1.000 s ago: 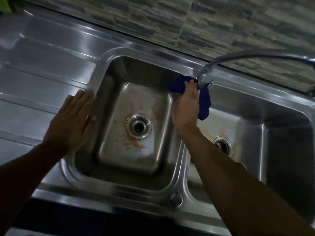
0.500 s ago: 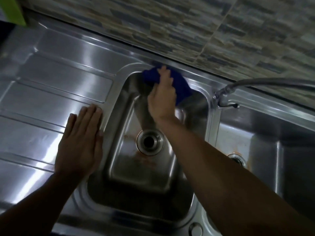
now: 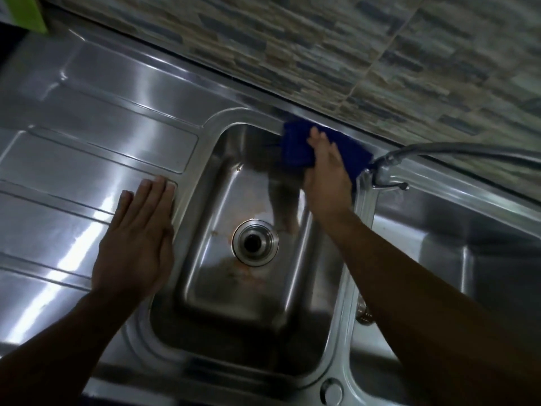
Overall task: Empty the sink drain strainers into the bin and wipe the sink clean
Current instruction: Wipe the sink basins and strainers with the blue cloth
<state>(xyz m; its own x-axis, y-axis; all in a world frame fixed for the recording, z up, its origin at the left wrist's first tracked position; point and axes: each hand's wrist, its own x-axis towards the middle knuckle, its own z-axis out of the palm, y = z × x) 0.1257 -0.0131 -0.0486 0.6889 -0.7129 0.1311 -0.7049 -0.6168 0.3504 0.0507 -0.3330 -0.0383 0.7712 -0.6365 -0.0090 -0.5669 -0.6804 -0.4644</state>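
At the back of the sink, blue cloth under flat right fingers, now nearer tap.

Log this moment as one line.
step: wiping | right hand: presses blue cloth on back rim of left basin | left hand: flat on drainboard

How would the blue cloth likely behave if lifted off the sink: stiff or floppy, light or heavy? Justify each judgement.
Probably floppy: the cloth follows the rim and back wall of the sink under the right hand. Likely light: it looks thin. It should slide easily on smooth steel; whether it is wet cannot be told.
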